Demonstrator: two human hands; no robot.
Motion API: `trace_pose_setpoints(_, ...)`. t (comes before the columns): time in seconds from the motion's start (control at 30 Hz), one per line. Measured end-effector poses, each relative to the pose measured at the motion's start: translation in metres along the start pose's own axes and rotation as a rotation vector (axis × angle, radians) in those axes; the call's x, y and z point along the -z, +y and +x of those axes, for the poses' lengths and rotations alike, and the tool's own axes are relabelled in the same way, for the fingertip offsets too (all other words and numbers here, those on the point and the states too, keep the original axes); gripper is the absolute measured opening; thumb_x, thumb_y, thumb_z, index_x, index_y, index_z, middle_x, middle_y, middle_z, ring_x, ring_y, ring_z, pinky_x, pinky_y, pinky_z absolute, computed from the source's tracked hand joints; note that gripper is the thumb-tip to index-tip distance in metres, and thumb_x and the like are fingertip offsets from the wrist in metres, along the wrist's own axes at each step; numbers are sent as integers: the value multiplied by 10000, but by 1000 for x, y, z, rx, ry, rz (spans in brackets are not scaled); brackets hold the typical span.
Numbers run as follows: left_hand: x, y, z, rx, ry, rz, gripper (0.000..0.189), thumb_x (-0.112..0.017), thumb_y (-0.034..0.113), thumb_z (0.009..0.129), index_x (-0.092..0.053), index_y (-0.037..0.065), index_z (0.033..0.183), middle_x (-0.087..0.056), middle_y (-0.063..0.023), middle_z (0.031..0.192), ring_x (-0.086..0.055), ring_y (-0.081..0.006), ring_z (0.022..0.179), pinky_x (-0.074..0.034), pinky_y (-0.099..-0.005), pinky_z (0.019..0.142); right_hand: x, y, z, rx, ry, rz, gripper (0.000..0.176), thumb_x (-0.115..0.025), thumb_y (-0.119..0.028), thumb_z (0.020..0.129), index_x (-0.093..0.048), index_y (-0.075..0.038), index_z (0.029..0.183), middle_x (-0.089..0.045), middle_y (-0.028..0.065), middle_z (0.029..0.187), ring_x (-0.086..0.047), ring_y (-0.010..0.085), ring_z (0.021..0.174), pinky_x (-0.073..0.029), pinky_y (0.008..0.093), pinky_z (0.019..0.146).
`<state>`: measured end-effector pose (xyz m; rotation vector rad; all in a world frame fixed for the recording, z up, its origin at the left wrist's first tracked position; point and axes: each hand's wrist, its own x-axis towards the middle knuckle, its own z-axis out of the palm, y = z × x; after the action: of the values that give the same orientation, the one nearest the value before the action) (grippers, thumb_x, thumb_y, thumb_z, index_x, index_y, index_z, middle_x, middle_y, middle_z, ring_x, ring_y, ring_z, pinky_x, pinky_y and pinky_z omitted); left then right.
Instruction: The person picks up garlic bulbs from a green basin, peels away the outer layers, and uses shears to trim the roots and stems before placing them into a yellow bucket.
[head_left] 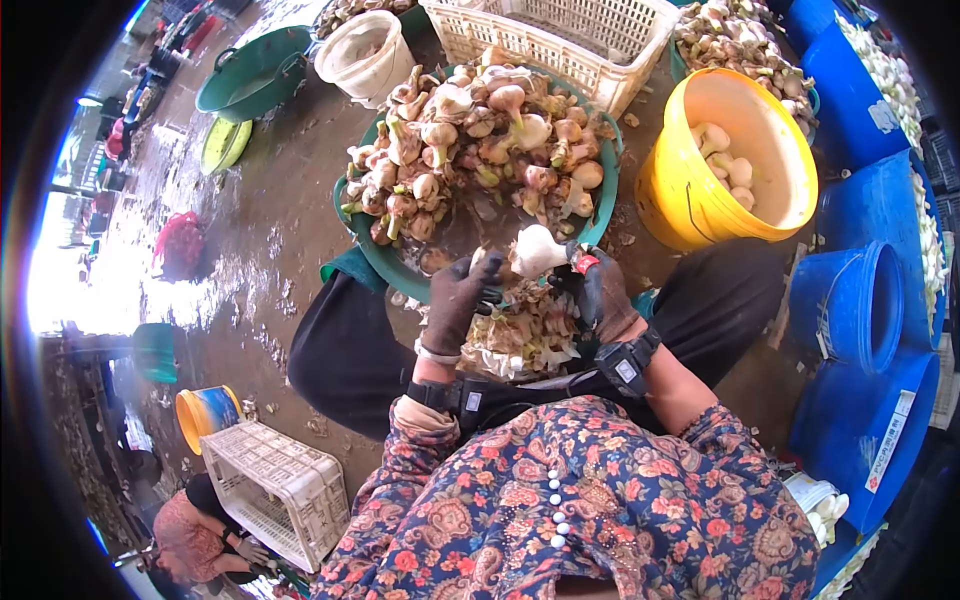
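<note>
A white garlic bulb [537,250] is held up over the near rim of the green tub [610,205], its stem end toward my right hand [603,293]. That hand is gloved, closed around the stem end, and has a red patch at a finger. Just left of the bulb is my left hand [458,305], also gloved, with its fingers drawn together; what they grip, if anything, is hidden. Unpeeled garlic bulbs [480,130] fill most of the tub. Between my legs, below both hands, lies a heap of garlic skins [515,335].
A yellow bucket [670,190] with several white bulbs stands right of the tub. Behind are a white crate [540,45] and a white bucket [370,65]. Blue bins [865,200] and a blue bucket [835,300] line the right. Another person [195,535] sits lower left by a crate [275,480].
</note>
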<state>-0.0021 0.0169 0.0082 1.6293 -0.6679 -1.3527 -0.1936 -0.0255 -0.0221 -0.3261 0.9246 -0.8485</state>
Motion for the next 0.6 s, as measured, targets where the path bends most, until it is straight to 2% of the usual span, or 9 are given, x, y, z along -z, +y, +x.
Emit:
trace_pose_setpoints(0.07, -8, 5, -2, -19, -64, 42, 294, -651, 283, 808, -642, -9, 833, -612, -32, 653, -559, -77, 506, -414, -193, 426, -3, 4, 0, 46, 52, -130, 186, -542, -140, 872, -573, -1, 991, -584, 40, 863, -559, 117, 738, -517, 274, 636)
trace_pose_setpoints(0.13, -11, -1, 0, -94, -71, 222, 244, -636, 232, 807, -642, -9, 837, -607, -29, 651, -554, -72, 504, -415, -199, 424, 0, 17, 4, 375, -20, -397, 157, -551, -110, 869, -588, 3, 971, -588, 23, 850, -545, 96, 725, -506, 261, 638)
trace_pose_setpoints(0.17, -10, -2, 1, -112, -68, 284, 212, -620, 202, 797, -644, -6, 829, -590, -20, 617, -554, -73, 505, -419, -210, 422, 5, 19, 7, 390, -37, -435, 119, -554, -69, 859, -598, 5, 942, -588, 13, 834, -537, 87, 715, -501, 247, 619)
trace_pose_setpoints(0.3, -9, -17, 7, -188, 34, 404, 218, -617, 164, 762, -645, -40, 832, -622, -101, 615, -577, -129, 520, -448, -284, 494, 1, 17, -1, 356, -62, -405, 120, -530, -68, 869, -604, 7, 927, -590, 14, 822, -541, 90, 708, -498, 242, 611)
trace_pose_setpoints(0.4, 6, -48, 24, -304, 134, 529, 271, -629, 230, 744, -640, -32, 810, -611, -154, 627, -600, -198, 549, -468, -333, 536, -2, 12, -6, 153, -6, -8, 220, -468, -152, 908, -576, 10, 1010, -599, 54, 866, -564, 126, 707, -501, 262, 645)
trace_pose_setpoints(0.47, 38, -83, 46, -275, 355, 959, 309, -636, 301, 724, -645, -2, 785, -612, -173, 662, -608, -260, 583, -477, -364, 572, 3, -9, -15, 116, -127, 116, 276, -459, -207, 913, -548, 6, 1065, -605, 81, 911, -570, 160, 732, -503, 293, 666)
trace_pose_setpoints(0.5, 55, -112, 61, -175, 312, 858, 369, -643, 396, 735, -652, 27, 724, -614, -163, 642, -606, -291, 590, -476, -376, 567, 10, -13, -12, 123, -118, 123, 276, -459, -207, 913, -548, 6, 1065, -605, 81, 911, -570, 160, 732, -503, 293, 666)
trace_pose_setpoints(0.53, 45, -93, 51, -175, 298, 861, 369, -643, 396, 735, -652, 27, 724, -614, -163, 642, -606, -291, 590, -476, -376, 567, 18, -18, -5, 23, -184, 230, 288, -449, -219, 919, -543, 3, 1074, -607, 89, 922, -571, 171, 749, -500, 299, 669)
trace_pose_setpoints(0.6, 23, -54, 29, -22, -269, 956, 459, -619, 488, 753, -658, 36, 680, -608, -163, 612, -603, -314, 600, -472, -386, 565, 29, -18, 2, -85, -262, 320, 299, -439, -232, 924, -538, 1, 1083, -609, 96, 933, -572, 181, 765, -497, 305, 672)
